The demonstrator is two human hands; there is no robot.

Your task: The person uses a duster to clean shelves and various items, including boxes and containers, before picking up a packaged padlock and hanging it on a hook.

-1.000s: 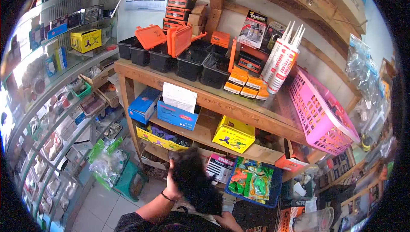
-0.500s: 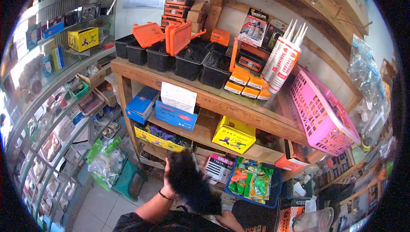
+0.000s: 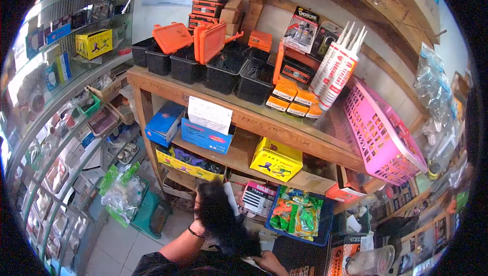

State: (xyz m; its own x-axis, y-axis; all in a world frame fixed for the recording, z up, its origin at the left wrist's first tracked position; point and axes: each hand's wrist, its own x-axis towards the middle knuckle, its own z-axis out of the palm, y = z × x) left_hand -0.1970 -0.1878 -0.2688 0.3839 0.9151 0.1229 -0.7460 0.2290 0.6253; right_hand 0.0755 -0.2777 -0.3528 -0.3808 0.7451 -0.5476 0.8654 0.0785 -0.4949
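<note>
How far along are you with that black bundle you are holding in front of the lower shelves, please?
Done: the black bundle is up off any surface, held before the wooden shelf unit. In hand: the left hand grips its left edge; the right hand sits by its lower end, grip unclear. Left: it rests on no shelf yet; what it is looks too blurred to tell.

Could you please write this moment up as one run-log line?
left hand: holding black bag | right hand: at bag's lower edge | beside: blue bin | above: wooden shelf
</note>
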